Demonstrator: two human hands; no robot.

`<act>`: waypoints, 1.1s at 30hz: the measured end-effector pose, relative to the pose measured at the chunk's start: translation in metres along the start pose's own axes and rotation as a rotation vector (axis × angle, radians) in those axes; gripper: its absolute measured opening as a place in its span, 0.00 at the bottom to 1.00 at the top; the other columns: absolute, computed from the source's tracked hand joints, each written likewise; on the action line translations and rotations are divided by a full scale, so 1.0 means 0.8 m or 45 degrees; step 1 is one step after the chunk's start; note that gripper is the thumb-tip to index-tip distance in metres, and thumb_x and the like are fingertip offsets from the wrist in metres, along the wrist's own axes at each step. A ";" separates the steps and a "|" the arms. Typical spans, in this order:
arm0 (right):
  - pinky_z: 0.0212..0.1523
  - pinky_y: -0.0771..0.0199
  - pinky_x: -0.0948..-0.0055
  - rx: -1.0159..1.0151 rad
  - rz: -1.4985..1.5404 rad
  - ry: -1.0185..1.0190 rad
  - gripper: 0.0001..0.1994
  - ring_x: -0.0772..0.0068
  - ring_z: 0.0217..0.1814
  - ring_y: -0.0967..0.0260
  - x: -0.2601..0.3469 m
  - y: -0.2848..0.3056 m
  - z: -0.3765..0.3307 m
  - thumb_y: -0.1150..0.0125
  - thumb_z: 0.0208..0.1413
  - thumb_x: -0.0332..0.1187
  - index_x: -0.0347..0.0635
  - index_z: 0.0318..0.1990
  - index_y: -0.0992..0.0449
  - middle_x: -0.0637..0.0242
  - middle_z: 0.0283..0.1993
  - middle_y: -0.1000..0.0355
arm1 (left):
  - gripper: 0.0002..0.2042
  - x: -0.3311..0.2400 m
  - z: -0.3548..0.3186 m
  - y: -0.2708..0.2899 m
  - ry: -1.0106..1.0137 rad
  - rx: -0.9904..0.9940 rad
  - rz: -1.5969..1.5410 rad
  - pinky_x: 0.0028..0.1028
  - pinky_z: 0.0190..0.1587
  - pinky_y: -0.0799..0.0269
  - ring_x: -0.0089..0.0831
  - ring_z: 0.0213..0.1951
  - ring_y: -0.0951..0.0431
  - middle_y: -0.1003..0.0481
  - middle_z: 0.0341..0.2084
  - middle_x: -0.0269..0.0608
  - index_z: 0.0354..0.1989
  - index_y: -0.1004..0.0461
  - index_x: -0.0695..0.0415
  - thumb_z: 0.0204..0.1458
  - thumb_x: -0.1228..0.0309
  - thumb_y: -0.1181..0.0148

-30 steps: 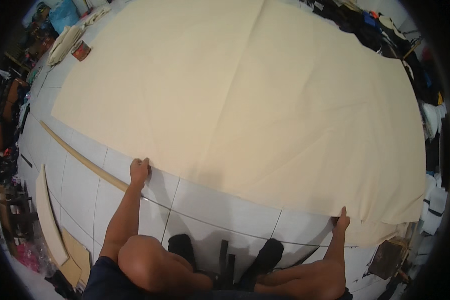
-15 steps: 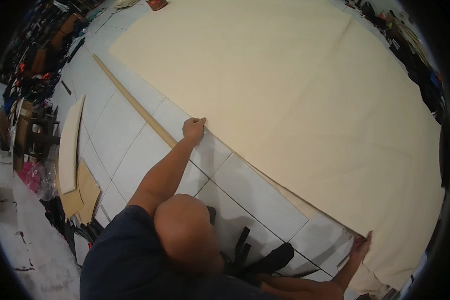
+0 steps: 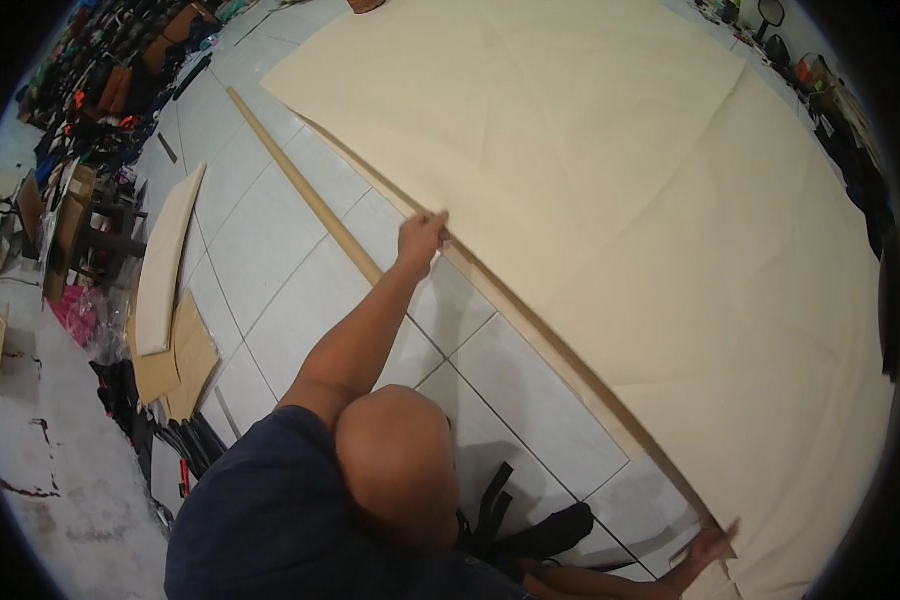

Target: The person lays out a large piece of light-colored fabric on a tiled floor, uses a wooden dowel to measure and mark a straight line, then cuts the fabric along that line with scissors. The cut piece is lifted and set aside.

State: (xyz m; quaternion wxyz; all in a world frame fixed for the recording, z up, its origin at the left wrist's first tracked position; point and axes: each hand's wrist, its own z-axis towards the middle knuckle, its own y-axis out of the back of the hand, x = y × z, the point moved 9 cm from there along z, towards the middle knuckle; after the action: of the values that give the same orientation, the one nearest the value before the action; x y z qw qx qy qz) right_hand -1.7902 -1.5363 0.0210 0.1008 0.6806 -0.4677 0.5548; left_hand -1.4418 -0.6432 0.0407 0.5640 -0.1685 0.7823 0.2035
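I see a very big cream cloth (image 3: 610, 200) spread flat on a white tile floor (image 3: 300, 300). It fills most of the view, from the top down to the lower right corner. Soft fold lines cross it.

My left hand (image 3: 422, 238) is stretched out far in front of me. It is closed on the near edge of the cloth, pinching the edge between the fingers and thumb. The edge looks a little lifted there, and a thin dark shadow runs under it.

My right hand (image 3: 708, 548) is low at the bottom right. It is on the same edge of the cloth, close to the corner. The fingers look spread, but the hand is small and near the rim of the view, so I cannot tell if it is gripping the cloth or only touching it.

The edge of the cloth runs in a long line between my two hands.

A long thin wooden stick (image 3: 305, 185) lies on the tiles just beside the cloth edge, on the left. It runs up and away from my left hand.

Farther left, a curved pale board (image 3: 165, 265) lies on the floor. Flat pieces of brown cardboard (image 3: 185, 365) lie next to it. Many dark things (image 3: 100, 90) are piled along the far left side.
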 end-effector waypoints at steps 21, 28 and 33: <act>0.16 0.38 0.68 -0.460 -1.012 -0.144 0.17 0.70 0.15 0.40 -0.104 0.030 -0.025 0.44 0.57 0.45 0.44 0.24 0.36 0.68 0.17 0.38 | 0.11 0.158 0.060 0.053 0.278 0.015 0.446 0.31 0.22 0.34 0.29 0.19 0.30 0.30 0.16 0.35 0.20 0.31 0.56 0.51 0.67 0.42; 0.17 0.36 0.71 -0.466 -1.385 0.070 0.19 0.72 0.17 0.36 -0.043 0.012 -0.058 0.42 0.59 0.45 0.39 0.25 0.35 0.64 0.21 0.34 | 0.26 0.093 0.014 0.036 -0.021 -0.140 0.823 0.28 0.33 0.28 0.28 0.31 0.25 0.26 0.37 0.47 0.51 0.38 0.64 0.50 0.66 0.33; 0.20 0.33 0.69 -0.469 -1.370 0.046 0.21 0.71 0.18 0.34 -0.068 -0.001 -0.067 0.42 0.59 0.45 0.37 0.21 0.34 0.63 0.19 0.33 | 0.27 0.084 0.022 0.036 0.072 -0.054 0.707 0.25 0.28 0.31 0.26 0.25 0.27 0.26 0.28 0.42 0.54 0.42 0.65 0.51 0.68 0.34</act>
State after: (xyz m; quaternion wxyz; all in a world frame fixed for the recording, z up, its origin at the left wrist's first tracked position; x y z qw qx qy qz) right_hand -1.8226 -1.4719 -0.0058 0.4942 0.7848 -0.1423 0.3460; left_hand -1.4626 -0.6116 -0.0247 0.4609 0.0348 0.8096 0.3619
